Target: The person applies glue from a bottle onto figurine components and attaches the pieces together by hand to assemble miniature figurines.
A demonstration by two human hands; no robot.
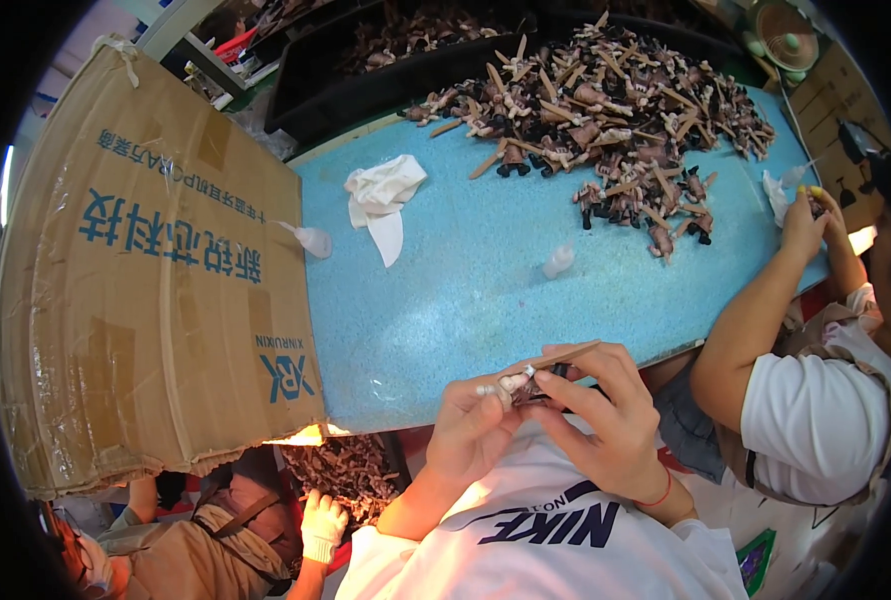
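Note:
A small toy figure (pixel 527 384) with pale and dark parts and a long flat brown piece is between my two hands, over the near edge of the blue table (pixel 435 310). My left hand (pixel 473 428) pinches its pale end between thumb and fingers. Closed on its dark end is my right hand (pixel 610 412), a red string round the wrist. The fingers hide part of the figure. Beyond my hands stands a small translucent bottle (pixel 558 261). A heap of similar toy figures (pixel 615 120) covers the far right of the table.
A tall cardboard sheet (pixel 155 290) borders the left side, near a nozzled bottle (pixel 313 241) and a crumpled white cloth (pixel 383 192). Black bins (pixel 310 95) line the back. A co-worker's hands (pixel 810 220) are at the right; another person's gloved hand (pixel 322 526) is lower left, by more figures (pixel 340 470).

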